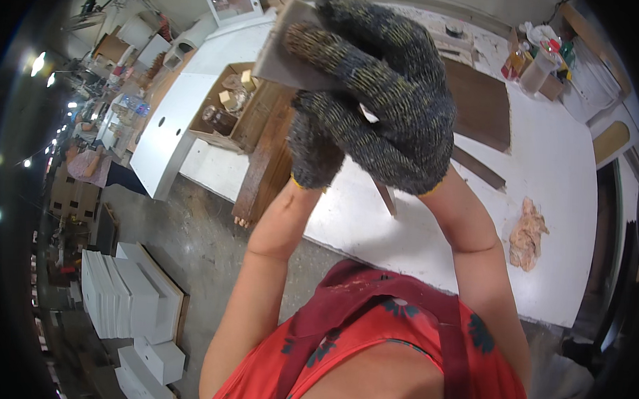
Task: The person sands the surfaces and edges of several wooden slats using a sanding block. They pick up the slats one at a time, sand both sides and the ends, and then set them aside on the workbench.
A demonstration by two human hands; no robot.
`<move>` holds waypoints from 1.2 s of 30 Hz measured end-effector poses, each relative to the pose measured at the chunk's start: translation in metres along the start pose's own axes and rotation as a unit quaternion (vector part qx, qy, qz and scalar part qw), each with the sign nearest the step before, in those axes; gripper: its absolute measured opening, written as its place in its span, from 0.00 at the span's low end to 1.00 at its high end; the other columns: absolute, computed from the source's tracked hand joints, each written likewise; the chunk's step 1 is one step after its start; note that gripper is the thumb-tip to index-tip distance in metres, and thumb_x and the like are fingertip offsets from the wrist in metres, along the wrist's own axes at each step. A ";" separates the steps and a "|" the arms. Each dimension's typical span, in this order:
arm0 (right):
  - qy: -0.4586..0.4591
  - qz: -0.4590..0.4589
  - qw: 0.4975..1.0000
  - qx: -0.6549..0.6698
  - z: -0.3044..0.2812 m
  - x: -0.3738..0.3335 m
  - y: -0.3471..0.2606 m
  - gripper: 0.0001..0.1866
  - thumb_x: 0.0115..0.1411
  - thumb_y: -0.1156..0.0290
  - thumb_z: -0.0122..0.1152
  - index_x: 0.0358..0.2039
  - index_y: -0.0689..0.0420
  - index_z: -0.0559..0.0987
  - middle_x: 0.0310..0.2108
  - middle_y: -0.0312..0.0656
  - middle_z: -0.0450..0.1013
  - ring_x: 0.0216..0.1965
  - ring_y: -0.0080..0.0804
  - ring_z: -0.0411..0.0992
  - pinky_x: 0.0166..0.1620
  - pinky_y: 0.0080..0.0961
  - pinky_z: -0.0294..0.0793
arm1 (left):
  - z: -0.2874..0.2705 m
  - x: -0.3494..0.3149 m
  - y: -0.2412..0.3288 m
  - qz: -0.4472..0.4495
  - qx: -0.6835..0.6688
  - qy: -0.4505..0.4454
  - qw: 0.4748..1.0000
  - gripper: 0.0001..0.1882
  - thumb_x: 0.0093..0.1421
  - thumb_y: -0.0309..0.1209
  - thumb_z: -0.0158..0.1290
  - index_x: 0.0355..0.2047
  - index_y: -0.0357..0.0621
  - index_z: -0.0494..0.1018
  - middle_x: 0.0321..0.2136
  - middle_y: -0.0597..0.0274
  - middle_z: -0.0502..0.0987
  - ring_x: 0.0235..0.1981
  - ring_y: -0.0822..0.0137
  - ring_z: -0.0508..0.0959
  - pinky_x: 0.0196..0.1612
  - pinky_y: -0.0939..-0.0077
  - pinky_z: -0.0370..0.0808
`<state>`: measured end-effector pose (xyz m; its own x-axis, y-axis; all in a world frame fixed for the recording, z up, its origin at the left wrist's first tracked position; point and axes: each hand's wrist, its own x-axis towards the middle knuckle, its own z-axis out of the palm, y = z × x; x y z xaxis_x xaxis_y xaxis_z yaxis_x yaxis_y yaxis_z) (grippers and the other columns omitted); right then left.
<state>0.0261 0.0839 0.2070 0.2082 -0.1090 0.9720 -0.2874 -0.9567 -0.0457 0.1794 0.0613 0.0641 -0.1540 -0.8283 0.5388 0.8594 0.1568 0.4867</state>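
1. The right hand (390, 96) (in a dark glove (413, 132)) grips a flat gray piece (283, 66), top middle of the frame.
2. The left hand (316, 146) is partly hidden; I cannot tell what it grips.

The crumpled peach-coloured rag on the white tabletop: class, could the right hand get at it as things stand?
Probably yes: the rag lies to the right of the right forearm, with nothing visible between them. The gloved right hand seems to hold a flat grey piece, though, so may need freeing.
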 end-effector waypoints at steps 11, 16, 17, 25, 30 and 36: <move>-0.114 0.096 0.989 0.005 0.006 -0.098 0.016 0.29 0.48 0.66 0.70 0.53 0.50 0.75 0.56 0.47 0.67 0.54 0.44 0.67 0.56 0.36 0.66 | 0.042 0.031 0.030 0.082 0.238 0.018 0.968 0.22 0.68 0.42 0.42 0.57 0.41 0.62 0.44 0.55 0.74 0.44 0.65 0.75 0.47 0.71 0.75; -0.227 0.150 0.962 -0.010 0.003 -0.234 0.009 0.26 0.49 0.65 0.69 0.50 0.53 0.75 0.53 0.49 0.69 0.53 0.47 0.68 0.55 0.42 0.67 | 0.018 0.045 0.048 0.129 0.388 0.102 0.907 0.20 0.68 0.43 0.42 0.52 0.42 0.65 0.38 0.56 0.74 0.38 0.64 0.75 0.43 0.74 0.74; -0.250 0.177 0.952 -0.009 -0.003 -0.263 0.005 0.26 0.48 0.66 0.69 0.50 0.53 0.75 0.52 0.49 0.69 0.52 0.47 0.69 0.54 0.42 0.68 | 0.010 0.047 0.053 0.139 0.441 0.064 0.884 0.17 0.68 0.43 0.43 0.49 0.45 0.66 0.39 0.59 0.73 0.40 0.65 0.74 0.45 0.73 0.74; -0.408 0.232 0.882 -0.052 -0.079 -0.326 -0.004 0.20 0.48 0.68 0.67 0.43 0.54 0.78 0.49 0.42 0.72 0.49 0.43 0.69 0.52 0.38 0.69 | -0.011 0.054 0.054 0.098 0.226 0.089 0.965 0.24 0.67 0.45 0.45 0.56 0.43 0.65 0.37 0.55 0.75 0.40 0.61 0.75 0.46 0.69 0.73; -0.144 0.419 0.896 0.038 -0.075 -0.222 0.023 0.22 0.54 0.77 0.65 0.51 0.57 0.76 0.50 0.42 0.72 0.54 0.33 0.68 0.58 0.30 0.66 | 0.020 0.049 0.031 0.131 0.436 0.083 0.886 0.23 0.61 0.25 0.50 0.58 0.41 0.64 0.53 0.52 0.70 0.53 0.56 0.71 0.55 0.67 0.71; 0.023 0.189 0.982 -0.012 -0.045 -0.055 0.059 0.22 0.53 0.72 0.66 0.50 0.51 0.77 0.51 0.43 0.72 0.50 0.38 0.70 0.51 0.32 0.71 | 0.050 0.062 -0.008 0.237 0.589 0.044 0.772 0.13 0.62 0.27 0.50 0.48 0.42 0.70 0.46 0.58 0.71 0.46 0.64 0.72 0.47 0.73 0.73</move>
<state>-0.0441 0.0456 0.1614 0.0392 -0.4421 0.8961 -0.3582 -0.8434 -0.4004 0.1388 0.0351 0.1281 0.1196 -0.5531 0.8245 -0.2370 0.7905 0.5647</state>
